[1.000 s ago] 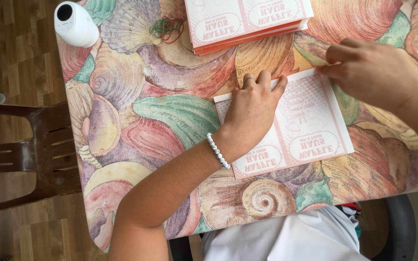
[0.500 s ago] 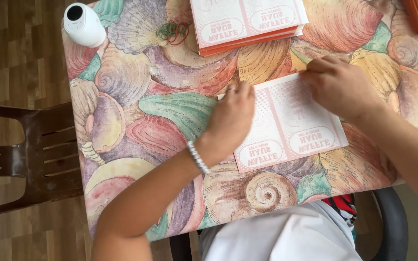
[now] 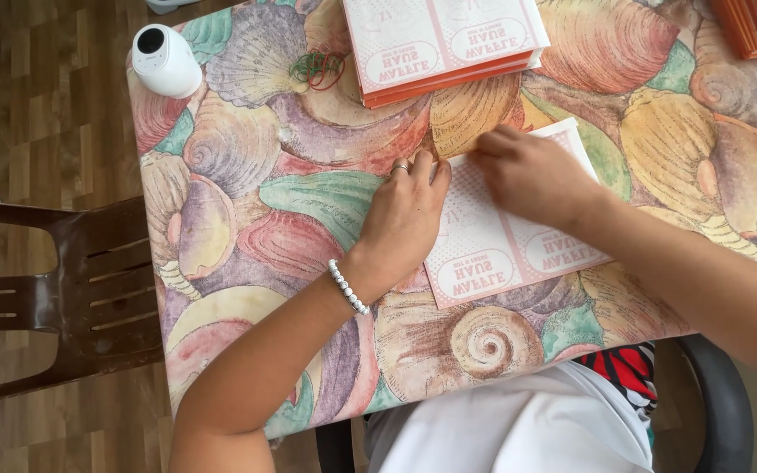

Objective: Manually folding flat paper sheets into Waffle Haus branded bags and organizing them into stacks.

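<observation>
Your left hand (image 3: 405, 219) and right hand (image 3: 532, 175) both lay flat on the pink-and-white printed paper sheet (image 3: 505, 232) near the front of the shell-patterned counter (image 3: 247, 228), fingers spread and pressing down, gripping nothing. It looked like a creasing step; the next move seemingly called for firm, even pressure along the fold. Farther off sat a stack of matching pink sheets with orange edges (image 3: 444, 44), with tangled rubber bands (image 3: 317, 68) left of it and a white cylindrical device (image 3: 164, 60) at the far-left corner.

Two paper stacks (image 3: 444, 39), one flat sheet (image 3: 505, 236), one chair (image 3: 63, 298).
</observation>
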